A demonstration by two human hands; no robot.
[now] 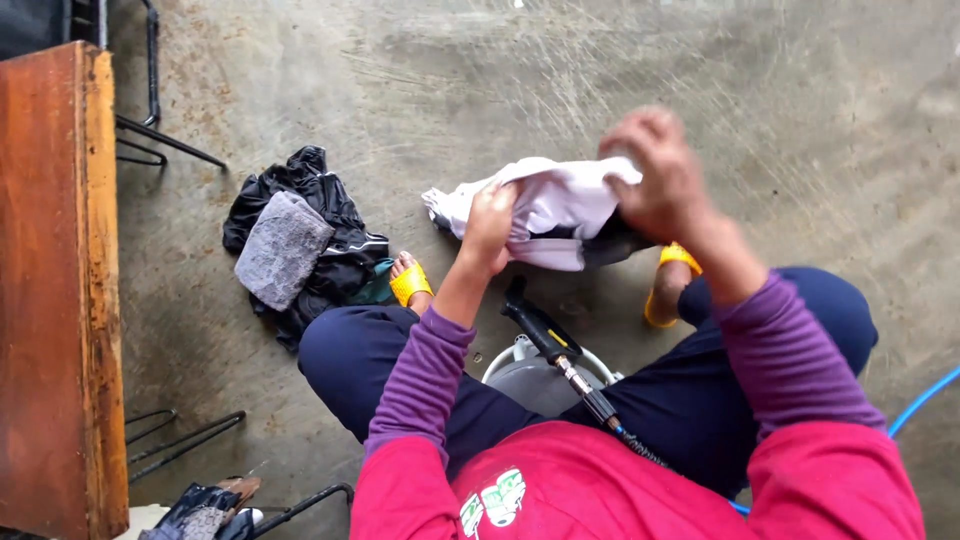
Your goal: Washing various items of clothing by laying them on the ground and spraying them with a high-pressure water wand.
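A: Head view: what do the hands grasp?
B: Left hand [490, 222] and right hand [655, 170] both clench a white garment [555, 210], lifted above the concrete floor [600, 70] in front of the knees.
A: Nearby?
B: Black clothing [320, 215] beneath a grey cloth [282, 248]; a spray gun [545, 335] on the lap.

Scratched, stained grey concrete floor [620, 70] fills the view under flat, even light. Along the left edge runs a worn, rust-brown wooden table [55, 300], with thin black metal legs [165, 135] showing beside it, above and below.
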